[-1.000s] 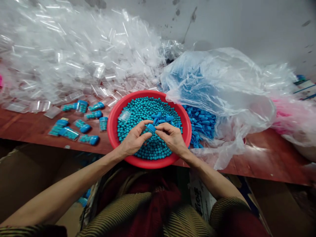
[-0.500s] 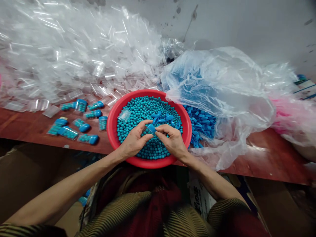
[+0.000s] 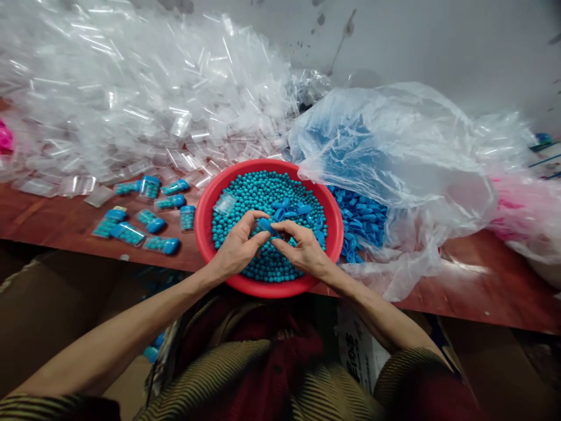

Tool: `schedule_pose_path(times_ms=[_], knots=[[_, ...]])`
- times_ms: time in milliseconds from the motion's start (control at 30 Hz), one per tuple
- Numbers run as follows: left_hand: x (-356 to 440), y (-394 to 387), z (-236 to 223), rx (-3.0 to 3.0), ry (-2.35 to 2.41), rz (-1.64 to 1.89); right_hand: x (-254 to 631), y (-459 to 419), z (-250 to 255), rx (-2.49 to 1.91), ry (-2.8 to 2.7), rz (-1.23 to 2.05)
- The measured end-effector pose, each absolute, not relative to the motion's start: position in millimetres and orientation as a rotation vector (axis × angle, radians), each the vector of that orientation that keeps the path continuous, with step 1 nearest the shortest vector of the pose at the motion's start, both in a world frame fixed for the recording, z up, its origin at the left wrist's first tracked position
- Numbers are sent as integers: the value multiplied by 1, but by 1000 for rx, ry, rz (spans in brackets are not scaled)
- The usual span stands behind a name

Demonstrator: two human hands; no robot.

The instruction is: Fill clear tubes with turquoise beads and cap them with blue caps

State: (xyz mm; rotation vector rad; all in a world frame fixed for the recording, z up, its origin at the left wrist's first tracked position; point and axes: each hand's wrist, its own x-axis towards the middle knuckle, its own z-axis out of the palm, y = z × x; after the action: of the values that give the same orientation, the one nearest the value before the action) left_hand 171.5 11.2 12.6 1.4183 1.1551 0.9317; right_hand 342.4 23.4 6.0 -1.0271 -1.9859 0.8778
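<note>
Over a red basin [image 3: 202, 234] full of small teal balls [image 3: 258, 190], both my hands meet at one small clear container with a blue cap [image 3: 265, 226]. My left hand [image 3: 236, 245] grips it between thumb and fingers. Thumb and fingertips of my right hand [image 3: 304, 248] are closed at its right end; they partly cover it, so how the cap sits is hard to see. Several loose blue caps [image 3: 291, 209] lie on the balls just behind my fingers. A clear empty container [image 3: 225, 204] rests on the balls at the left.
Several filled, capped containers [image 3: 127, 233] lie on the reddish table [image 3: 52, 219] left of the basin. Behind them rises a large heap of clear containers [image 3: 144, 88]. Right of the basin, blue caps [image 3: 362, 216] spill from a clear plastic bag [image 3: 421, 146]. A grey wall stands behind.
The capped container has tilted and turned slightly in my fingers, with the blue cap now more toward my left thumb. The whole view has shifted a little.
</note>
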Motion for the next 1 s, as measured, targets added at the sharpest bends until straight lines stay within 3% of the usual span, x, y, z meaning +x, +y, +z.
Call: schedule_pose_path(times_ms=[567,900,1000], knots=[[170,12,6,1261,921,831,360,35,14,-1040,-1991,1184],[171,12,4,1457,1129,942,351,34,11,-948,-2038,992],[171,13,6,1465,1056,911,361,43,21,-947,-2004,1211]])
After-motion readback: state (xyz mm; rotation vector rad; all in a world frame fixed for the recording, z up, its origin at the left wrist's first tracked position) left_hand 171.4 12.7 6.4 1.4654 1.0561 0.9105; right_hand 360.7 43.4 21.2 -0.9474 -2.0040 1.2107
